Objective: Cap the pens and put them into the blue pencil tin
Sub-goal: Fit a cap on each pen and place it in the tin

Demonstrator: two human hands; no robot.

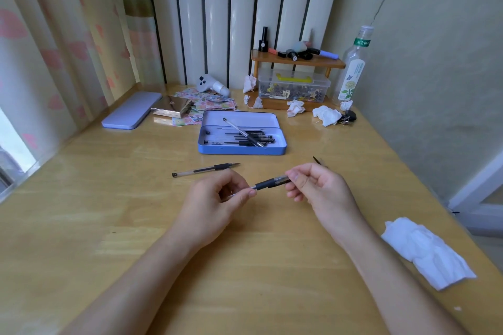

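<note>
I hold one clear pen [268, 183] with a black grip between both hands above the table. My left hand [217, 198] pinches its barrel end. My right hand [315, 185] grips the cap end, where a dark cap [281, 179] sits over the tip. A second pen [205, 169] lies uncapped on the table, left of my hands, tip pointing right. A thin dark piece [319, 161] lies behind my right hand. The open blue pencil tin [241, 148] stands further back with several capped pens [245, 137] inside.
The tin's lilac lid [132, 113] lies at the back left beside a small box [171, 109] and patterned papers. Crumpled tissues [326, 114], a wooden shelf [296, 61] with a clear box and a bottle [351, 71] stand at the back right. A white cloth [424, 250] lies near the right edge.
</note>
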